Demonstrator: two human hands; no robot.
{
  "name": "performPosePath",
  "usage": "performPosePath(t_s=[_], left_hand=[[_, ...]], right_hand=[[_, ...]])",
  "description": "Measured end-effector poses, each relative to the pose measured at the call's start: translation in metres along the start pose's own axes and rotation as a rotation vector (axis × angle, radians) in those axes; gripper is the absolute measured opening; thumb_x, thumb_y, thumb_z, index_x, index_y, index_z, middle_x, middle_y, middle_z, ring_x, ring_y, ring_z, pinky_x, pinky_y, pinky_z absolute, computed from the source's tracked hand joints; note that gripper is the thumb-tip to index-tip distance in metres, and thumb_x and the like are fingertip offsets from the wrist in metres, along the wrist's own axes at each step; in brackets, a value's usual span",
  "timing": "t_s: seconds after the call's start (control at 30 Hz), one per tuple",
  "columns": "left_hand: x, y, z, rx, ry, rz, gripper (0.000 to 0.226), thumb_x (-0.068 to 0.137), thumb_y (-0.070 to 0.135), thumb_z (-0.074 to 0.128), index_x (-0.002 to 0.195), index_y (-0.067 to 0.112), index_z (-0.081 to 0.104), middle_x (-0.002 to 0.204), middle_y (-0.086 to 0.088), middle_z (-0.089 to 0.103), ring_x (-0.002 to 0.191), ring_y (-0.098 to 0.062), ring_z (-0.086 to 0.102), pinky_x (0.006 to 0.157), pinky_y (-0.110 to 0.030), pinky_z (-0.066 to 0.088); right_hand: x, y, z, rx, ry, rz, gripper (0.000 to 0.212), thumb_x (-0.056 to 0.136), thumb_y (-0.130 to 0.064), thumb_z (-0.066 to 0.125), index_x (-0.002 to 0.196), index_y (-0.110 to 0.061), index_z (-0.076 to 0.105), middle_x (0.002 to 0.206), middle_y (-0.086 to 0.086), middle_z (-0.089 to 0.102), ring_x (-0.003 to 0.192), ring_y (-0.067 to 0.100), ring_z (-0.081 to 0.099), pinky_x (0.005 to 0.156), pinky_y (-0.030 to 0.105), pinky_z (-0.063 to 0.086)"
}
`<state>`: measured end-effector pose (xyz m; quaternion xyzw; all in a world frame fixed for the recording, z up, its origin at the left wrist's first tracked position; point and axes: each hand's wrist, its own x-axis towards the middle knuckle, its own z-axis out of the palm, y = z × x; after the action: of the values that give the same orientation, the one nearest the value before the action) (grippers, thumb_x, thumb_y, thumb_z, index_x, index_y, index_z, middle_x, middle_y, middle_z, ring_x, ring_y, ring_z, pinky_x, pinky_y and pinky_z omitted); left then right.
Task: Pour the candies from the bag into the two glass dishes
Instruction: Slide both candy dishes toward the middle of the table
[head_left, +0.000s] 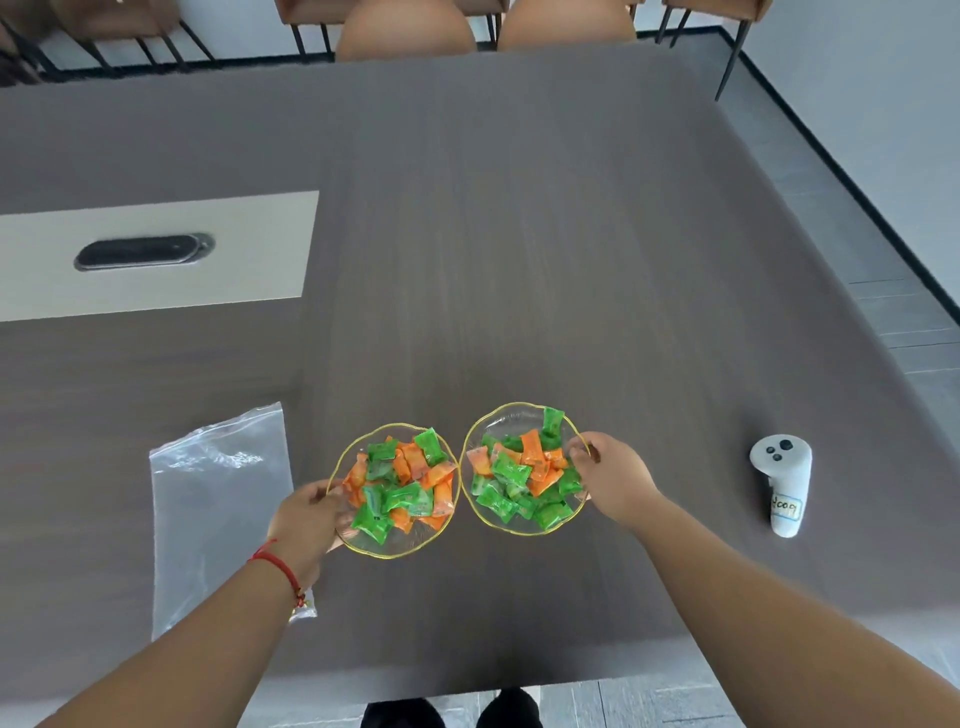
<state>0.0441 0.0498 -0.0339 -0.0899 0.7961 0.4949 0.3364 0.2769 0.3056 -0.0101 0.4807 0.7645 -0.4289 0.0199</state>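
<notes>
Two gold-rimmed glass dishes sit side by side on the dark table, their rims almost touching. The left dish (396, 427) and the right dish (506, 410) each hold a heap of green and orange wrapped candies (402, 486). My left hand (306, 514) grips the left dish at its left rim. My right hand (610, 475) grips the right dish at its right rim. The clear plastic bag (218, 519) lies flat and empty on the table to the left of my left hand.
A white controller (782, 480) with a handwritten label lies on the table at the right. A pale panel with a dark oval cable port (143, 252) sits at far left. Chairs (405, 28) stand beyond the table's far edge. The table's near edge is just below my forearms.
</notes>
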Motion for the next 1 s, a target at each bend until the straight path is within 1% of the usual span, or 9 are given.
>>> performPosePath(t_s=[0.07, 0.13, 0.27, 0.37, 0.53, 0.73, 0.8, 0.9, 1.0], left_hand=[[-0.002, 0.022, -0.011, -0.071, -0.024, 0.018, 0.009, 0.09, 0.002, 0.053, 0.088, 0.005, 0.061, 0.046, 0.001, 0.063, 0.039, -0.01, 0.059, 0.043, -0.019, 0.05], [-0.003, 0.047, -0.025, -0.134, -0.035, 0.047, 0.009, 0.089, 0.0, 0.052, 0.089, 0.005, 0.06, 0.044, 0.004, 0.064, 0.038, -0.007, 0.06, 0.04, -0.018, 0.051], [0.004, 0.101, -0.063, -0.202, -0.044, 0.115, 0.011, 0.087, 0.002, 0.056, 0.093, 0.008, 0.062, 0.049, 0.005, 0.068, 0.041, -0.007, 0.063, 0.042, -0.018, 0.052], [0.023, 0.14, -0.096, -0.226, -0.003, 0.151, 0.012, 0.084, 0.002, 0.059, 0.094, 0.008, 0.064, 0.067, -0.006, 0.068, 0.044, -0.01, 0.063, 0.042, -0.02, 0.052], [0.084, 0.197, -0.151, -0.297, 0.07, 0.173, 0.024, 0.083, 0.002, 0.059, 0.107, 0.003, 0.062, 0.087, -0.016, 0.065, 0.066, -0.022, 0.061, 0.042, -0.019, 0.052], [0.173, 0.262, -0.194, -0.339, 0.15, 0.172, 0.015, 0.084, 0.006, 0.06, 0.098, 0.009, 0.064, 0.083, -0.01, 0.067, 0.063, -0.018, 0.065, 0.041, -0.019, 0.051], [0.208, 0.28, -0.2, -0.337, 0.159, 0.169, 0.014, 0.084, 0.006, 0.061, 0.098, 0.009, 0.062, 0.086, -0.012, 0.068, 0.066, -0.02, 0.066, 0.044, -0.022, 0.053], [0.261, 0.299, -0.198, -0.321, 0.18, 0.187, 0.006, 0.084, 0.006, 0.061, 0.088, 0.01, 0.058, 0.091, -0.015, 0.066, 0.071, -0.026, 0.065, 0.061, -0.035, 0.056], [0.313, 0.308, -0.184, -0.308, 0.197, 0.206, 0.004, 0.083, 0.004, 0.059, 0.085, 0.008, 0.059, 0.08, -0.011, 0.066, 0.068, -0.023, 0.064, 0.071, -0.037, 0.054]], right_hand=[[0.005, -0.026, -0.005, 0.034, 0.004, -0.026, 0.023, 0.098, -0.024, 0.041, 0.092, -0.023, 0.064, 0.071, -0.007, 0.059, 0.061, 0.011, 0.057, 0.054, 0.026, 0.043], [0.011, -0.055, -0.01, 0.062, 0.001, -0.05, 0.024, 0.098, -0.024, 0.041, 0.092, -0.022, 0.064, 0.071, -0.005, 0.061, 0.064, 0.016, 0.063, 0.062, 0.03, 0.05], [0.032, -0.116, -0.009, 0.148, -0.011, -0.079, 0.024, 0.097, -0.025, 0.041, 0.095, -0.018, 0.064, 0.077, 0.0, 0.069, 0.065, 0.021, 0.072, 0.074, 0.035, 0.057], [0.054, -0.162, 0.001, 0.244, 0.0, -0.088, 0.021, 0.096, -0.024, 0.045, 0.094, -0.018, 0.065, 0.079, 0.0, 0.071, 0.061, 0.019, 0.073, 0.077, 0.04, 0.061], [0.087, -0.246, 0.03, 0.389, 0.013, -0.041, 0.017, 0.096, -0.022, 0.049, 0.09, -0.018, 0.064, 0.083, 0.002, 0.072, 0.068, 0.022, 0.073, 0.08, 0.043, 0.061], [0.145, -0.334, 0.077, 0.488, 0.018, 0.042, 0.017, 0.096, -0.019, 0.049, 0.095, -0.015, 0.066, 0.091, 0.007, 0.073, 0.073, 0.023, 0.074, 0.079, 0.039, 0.062], [0.17, -0.358, 0.091, 0.505, 0.033, 0.06, 0.017, 0.096, -0.021, 0.049, 0.096, -0.017, 0.066, 0.091, 0.005, 0.074, 0.074, 0.023, 0.074, 0.081, 0.04, 0.061], [0.214, -0.385, 0.113, 0.516, 0.065, 0.082, 0.016, 0.096, -0.022, 0.05, 0.096, -0.02, 0.065, 0.091, 0.003, 0.074, 0.075, 0.024, 0.074, 0.081, 0.042, 0.061], [0.259, -0.399, 0.137, 0.547, 0.084, 0.128, 0.016, 0.097, -0.021, 0.05, 0.1, -0.019, 0.065, 0.091, 0.003, 0.071, 0.075, 0.025, 0.074, 0.083, 0.044, 0.06]])
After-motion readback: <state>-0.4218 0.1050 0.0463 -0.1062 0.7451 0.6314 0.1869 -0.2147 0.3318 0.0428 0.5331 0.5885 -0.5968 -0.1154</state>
